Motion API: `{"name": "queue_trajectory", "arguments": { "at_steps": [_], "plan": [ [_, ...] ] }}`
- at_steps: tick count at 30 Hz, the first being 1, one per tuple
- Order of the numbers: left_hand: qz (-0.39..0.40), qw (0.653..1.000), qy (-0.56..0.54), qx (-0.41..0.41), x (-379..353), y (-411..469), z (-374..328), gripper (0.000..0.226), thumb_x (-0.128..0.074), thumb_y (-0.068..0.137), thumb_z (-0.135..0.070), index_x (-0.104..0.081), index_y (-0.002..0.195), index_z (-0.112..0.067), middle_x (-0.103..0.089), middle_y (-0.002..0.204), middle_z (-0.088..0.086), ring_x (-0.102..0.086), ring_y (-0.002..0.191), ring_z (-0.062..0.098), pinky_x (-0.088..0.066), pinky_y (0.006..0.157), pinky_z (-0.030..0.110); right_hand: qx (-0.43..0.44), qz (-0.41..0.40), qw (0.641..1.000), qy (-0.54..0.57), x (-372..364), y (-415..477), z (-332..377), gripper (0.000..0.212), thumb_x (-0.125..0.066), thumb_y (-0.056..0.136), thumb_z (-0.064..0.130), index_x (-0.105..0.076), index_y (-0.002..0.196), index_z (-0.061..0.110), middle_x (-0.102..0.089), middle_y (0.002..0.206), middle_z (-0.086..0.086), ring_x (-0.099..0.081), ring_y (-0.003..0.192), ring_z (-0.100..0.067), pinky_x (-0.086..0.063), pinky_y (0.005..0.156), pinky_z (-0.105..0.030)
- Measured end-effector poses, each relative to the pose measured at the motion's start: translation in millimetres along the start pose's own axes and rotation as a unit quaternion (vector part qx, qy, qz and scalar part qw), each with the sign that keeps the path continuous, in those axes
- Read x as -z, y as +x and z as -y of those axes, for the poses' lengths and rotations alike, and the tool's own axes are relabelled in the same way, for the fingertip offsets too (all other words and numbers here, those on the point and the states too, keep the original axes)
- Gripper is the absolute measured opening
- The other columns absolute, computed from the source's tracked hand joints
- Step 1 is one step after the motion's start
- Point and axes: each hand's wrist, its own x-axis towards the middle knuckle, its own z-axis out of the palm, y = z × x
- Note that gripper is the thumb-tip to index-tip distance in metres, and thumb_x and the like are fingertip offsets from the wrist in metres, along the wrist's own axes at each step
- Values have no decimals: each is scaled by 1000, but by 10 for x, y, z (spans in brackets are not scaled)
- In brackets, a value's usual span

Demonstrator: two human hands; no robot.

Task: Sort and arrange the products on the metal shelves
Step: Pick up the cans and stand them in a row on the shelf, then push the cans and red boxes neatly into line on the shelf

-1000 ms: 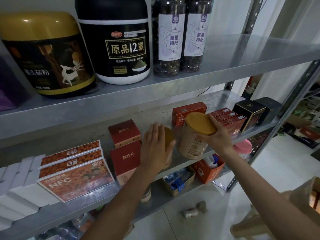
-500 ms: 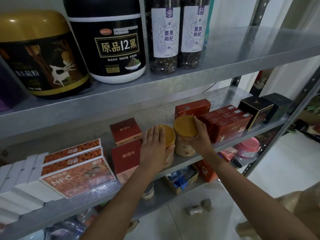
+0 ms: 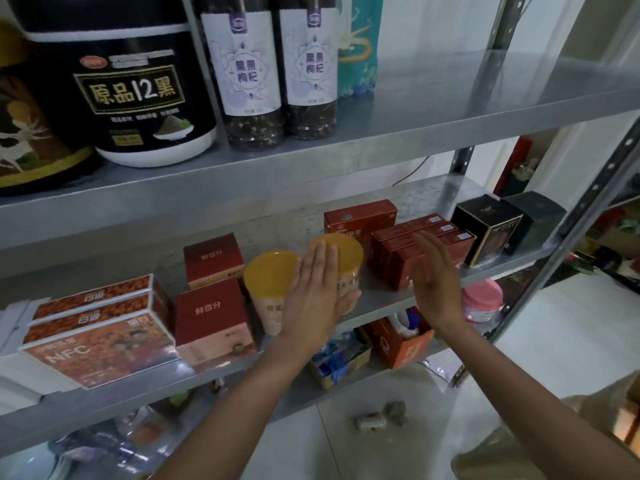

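The left hand lies flat, fingers straight, against the fronts of two tan jars with round yellow lids, which stand side by side on the grey metal middle shelf. The right hand hovers open and empty just to their right. With red cube cartons left of the hands and flat dark-red boxes behind the right hand already in rows, this shelf looks nearly sorted. Only a final nudge to square the jars seems left.
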Motion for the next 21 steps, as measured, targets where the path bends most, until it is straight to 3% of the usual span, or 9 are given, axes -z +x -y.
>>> {"name": "queue_trajectory", "arguments": {
  "at_steps": [3, 6, 11, 16, 19, 21],
  "plan": [
    [11, 999, 40, 15, -121, 118, -315, 91, 7, 86, -68, 6, 154, -8, 3, 163, 11, 4, 151, 24, 8, 121, 40, 33, 51, 991, -118, 158, 130, -497, 57, -57, 89, -8, -45, 144, 3, -39, 152, -17, -33, 142, -37, -28, 114, -57],
    [9, 996, 70, 53, -208, 144, -464, 86, -4, 92, -66, -1, 155, -9, -5, 164, 10, -2, 151, 24, 3, 122, 43, 69, 97, 972, -203, 226, 199, -917, 70, -62, 83, -8, -40, 147, 7, -34, 155, -13, -25, 146, -34, -10, 118, -59],
    [-35, 995, 31, 84, -257, 127, -537, 86, -1, 90, -65, -10, 156, -10, -10, 163, 7, -2, 151, 21, 5, 122, 38, 134, 76, 960, -235, 265, 241, -1292, 66, -76, 74, -1, -56, 136, 7, -59, 132, -17, -51, 126, -40, -25, 110, -67],
    [-157, 984, -3, 81, -412, 83, -963, 70, -31, 99, -50, -19, 152, -5, -17, 161, 13, -11, 150, 26, -19, 121, 42, 155, 35, 971, -177, 311, 314, -1399, 47, -81, 72, 4, -65, 115, 7, -58, 104, -18, -45, 104, -34, -41, 99, -64],
    [-154, 979, -110, 69, -531, 116, -1229, 69, -49, 97, -40, -17, 152, -13, -16, 161, 5, -12, 150, 19, -23, 120, 42, 165, 55, 975, -141, 367, 364, -1420, 35, -82, 71, 6, -68, 103, 8, -60, 105, -14, -39, 107, -29, -36, 105, -61],
    [-133, 968, -197, 77, -557, 149, -1325, 75, -59, 95, -35, -11, 151, -24, -9, 160, -6, -6, 149, 9, -19, 121, 39, 162, 74, 977, -114, 443, 385, -1428, 30, -83, 71, 7, -70, 97, 9, -68, 101, -11, -48, 109, -29, -25, 111, -54]
  ]
}}
